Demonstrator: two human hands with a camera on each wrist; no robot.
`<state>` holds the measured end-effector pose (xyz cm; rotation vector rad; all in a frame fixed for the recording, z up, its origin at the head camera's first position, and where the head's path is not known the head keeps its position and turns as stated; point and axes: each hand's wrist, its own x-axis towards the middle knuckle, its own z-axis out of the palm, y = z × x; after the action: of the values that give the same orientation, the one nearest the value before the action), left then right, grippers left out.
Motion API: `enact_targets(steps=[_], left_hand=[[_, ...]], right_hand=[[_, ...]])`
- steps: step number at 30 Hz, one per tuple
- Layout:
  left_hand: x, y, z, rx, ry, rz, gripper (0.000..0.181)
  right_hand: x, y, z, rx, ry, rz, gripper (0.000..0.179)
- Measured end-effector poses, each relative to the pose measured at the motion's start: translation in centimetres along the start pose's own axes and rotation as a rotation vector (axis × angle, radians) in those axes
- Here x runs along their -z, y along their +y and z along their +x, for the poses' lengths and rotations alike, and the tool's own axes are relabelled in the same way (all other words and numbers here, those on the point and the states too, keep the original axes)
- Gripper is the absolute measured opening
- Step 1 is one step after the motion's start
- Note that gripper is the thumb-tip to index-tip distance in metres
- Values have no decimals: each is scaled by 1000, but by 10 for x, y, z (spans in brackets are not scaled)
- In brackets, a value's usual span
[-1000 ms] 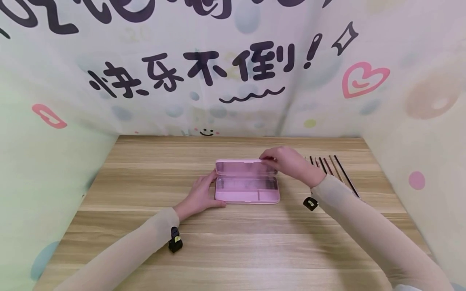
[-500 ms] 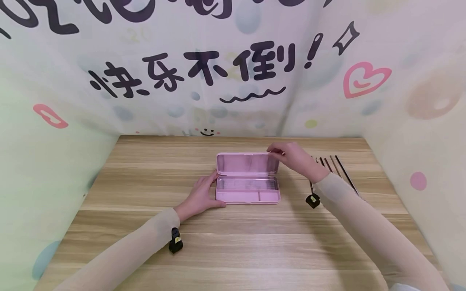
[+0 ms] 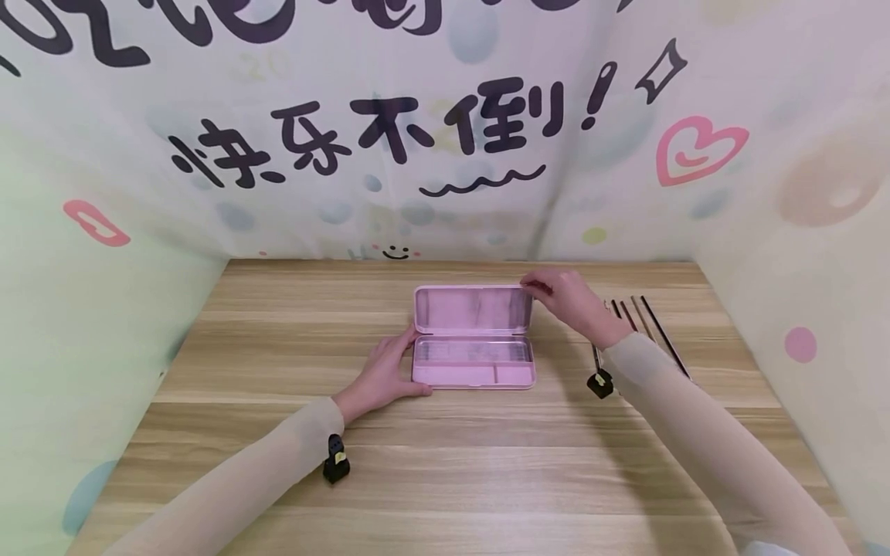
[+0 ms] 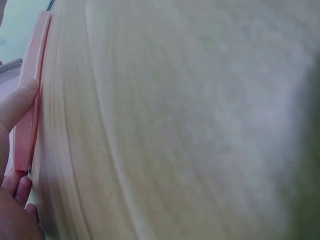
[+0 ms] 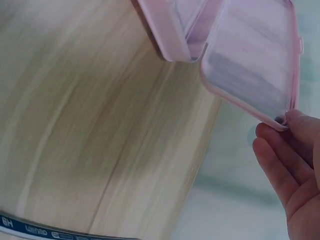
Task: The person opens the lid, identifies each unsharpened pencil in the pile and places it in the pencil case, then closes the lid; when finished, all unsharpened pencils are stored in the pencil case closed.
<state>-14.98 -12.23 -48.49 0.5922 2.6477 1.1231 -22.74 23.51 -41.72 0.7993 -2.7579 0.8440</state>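
A pink pencil case [image 3: 453, 377] lies on the table with its lid [image 3: 469, 310] raised on the far side. Its tray has a long front compartment, a small one at right and a strip behind. My left hand [image 3: 378, 377] holds the case's left end, thumb along the front wall; the left wrist view shows that thumb on the pink side [image 4: 31, 60]. With thumb and fingertips, my right hand [image 3: 566, 305] pinches the lid's upper right corner. The right wrist view shows this hand [image 5: 300, 170] at the corner of the lid [image 5: 250, 60].
Several pencils [image 3: 664, 336] lie side by side on the wooden table [image 3: 445, 471] at right, partly behind my right forearm. One dark pencil [image 5: 55, 233] with HB lettering crosses the right wrist view's bottom. A printed cloth [image 3: 389, 208] hangs behind the table.
My right hand has moved up and slightly right, swinging the lid further up and back. The left hand stays at the case's left end.
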Motion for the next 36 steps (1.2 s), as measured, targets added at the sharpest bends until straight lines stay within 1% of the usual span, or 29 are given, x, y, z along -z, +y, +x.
enact_targets(steps=[5, 13, 17, 23, 29, 36], left_hand=[[0, -1, 0, -11, 4, 3, 121], [1, 0, 0, -8, 0, -5, 120], [0, 1, 0, -7, -4, 5, 120], [1, 0, 0, -2, -11, 20, 121], [1, 1, 1, -5, -17, 21, 120], [1, 2, 1, -5, -20, 34, 118]], right_hand=[[-3, 4, 2, -46, 0, -16, 15], [-11, 10, 6, -57, 12, -47, 18], [-17, 12, 8, -85, 15, -45, 18], [-21, 14, 7, -135, 25, -10, 10], [-22, 14, 4, -179, -36, -2, 17], [-28, 15, 1, -196, -116, -12, 27]])
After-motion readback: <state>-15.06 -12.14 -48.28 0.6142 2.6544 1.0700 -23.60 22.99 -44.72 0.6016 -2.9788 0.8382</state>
